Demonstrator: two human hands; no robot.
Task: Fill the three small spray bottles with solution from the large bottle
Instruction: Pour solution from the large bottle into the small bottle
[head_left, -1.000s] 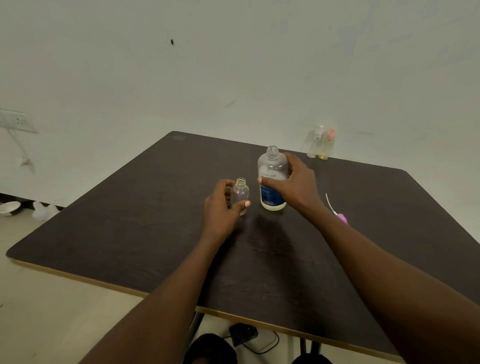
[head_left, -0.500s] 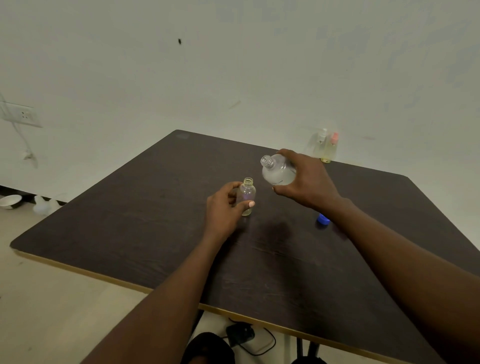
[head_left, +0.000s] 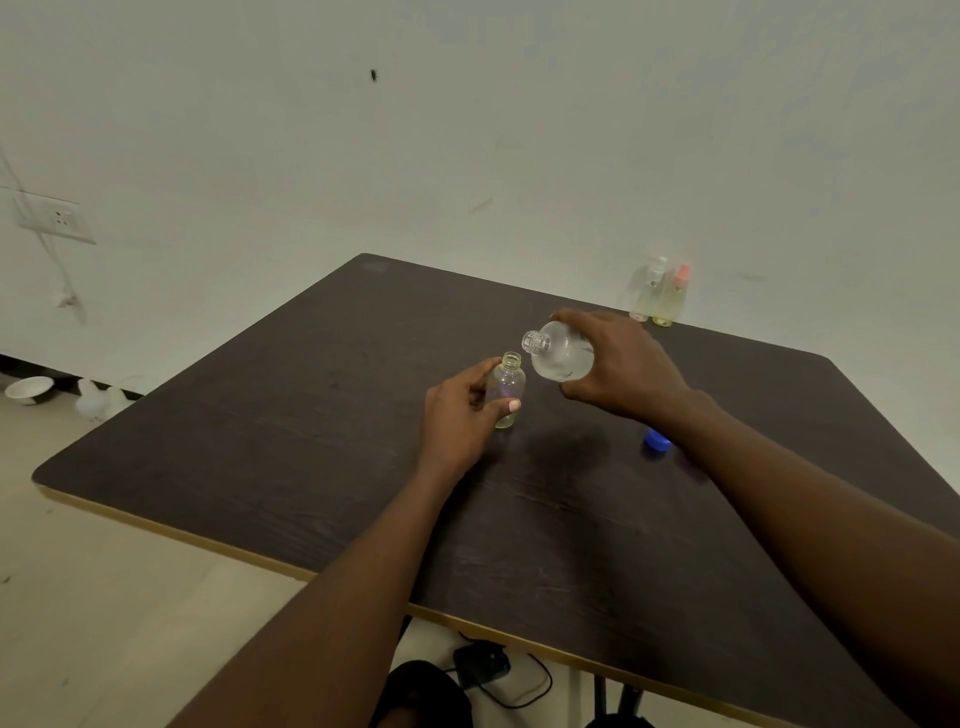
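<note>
The left hand (head_left: 457, 421) grips a small bottle (head_left: 506, 387) of clear plastic, uncapped and upright on the dark desk (head_left: 311, 441) near its middle, with a little yellowish liquid at its bottom. The right hand (head_left: 623, 364) wraps round the large bottle (head_left: 563, 357), frosted and clear, held off the desk and tipped sideways. Its open threaded neck is just beside the small bottle's mouth. A blue cap (head_left: 657, 440) lies by the right wrist. A white-topped spray bottle (head_left: 644, 291) and a pink-topped spray bottle (head_left: 672, 299) stand at the far edge.
</note>
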